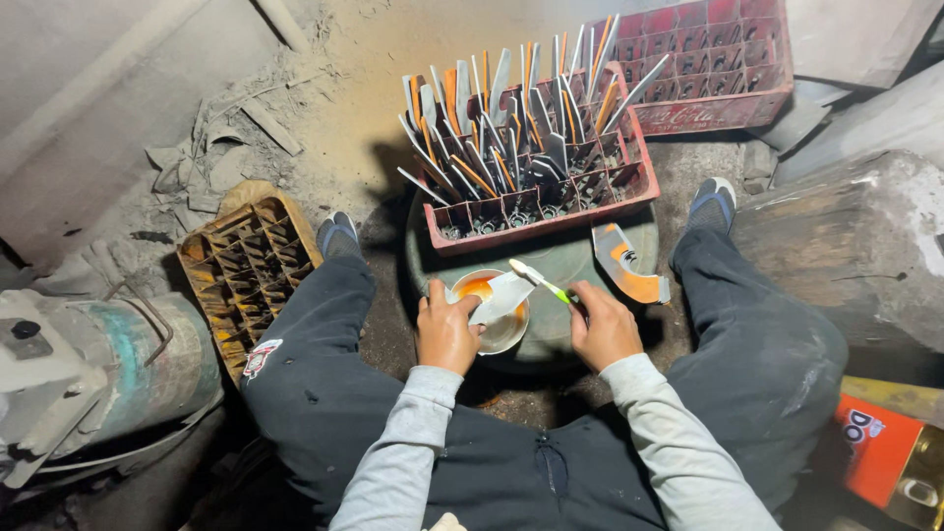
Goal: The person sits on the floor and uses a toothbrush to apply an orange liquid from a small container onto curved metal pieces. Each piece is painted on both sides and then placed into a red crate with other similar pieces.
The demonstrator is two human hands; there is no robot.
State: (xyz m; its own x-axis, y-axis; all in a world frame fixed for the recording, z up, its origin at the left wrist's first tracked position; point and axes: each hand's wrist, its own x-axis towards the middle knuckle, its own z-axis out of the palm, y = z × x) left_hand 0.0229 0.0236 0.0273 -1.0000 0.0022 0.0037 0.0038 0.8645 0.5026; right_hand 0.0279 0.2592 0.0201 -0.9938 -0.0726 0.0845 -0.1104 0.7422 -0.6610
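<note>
Left hand: fingers closed on a pale flat blade blank, held tilted over a small white bowl with orange liquid at its far side. Right hand: fingers pinched round the green handle of a small brush, whose pale head is laid at the upper edge of the blank.

Both are worked at the near edge of a round dark green drum top, between the knees. One coated piece, grey with orange patches, is laid at the right edge of the drum top. At its far edge a red plastic crate is set, its cells packed with upright blades, many streaked orange; the near row of cells looks unfilled. A second red crate is seen behind, a worn yellow crate on the dusty floor to the left.

Step judged in hand: brushing of the orange liquid onto the blank. The next move is judged to call for even strokes down the face, the blank kept over the bowl so that drips are caught.
</note>
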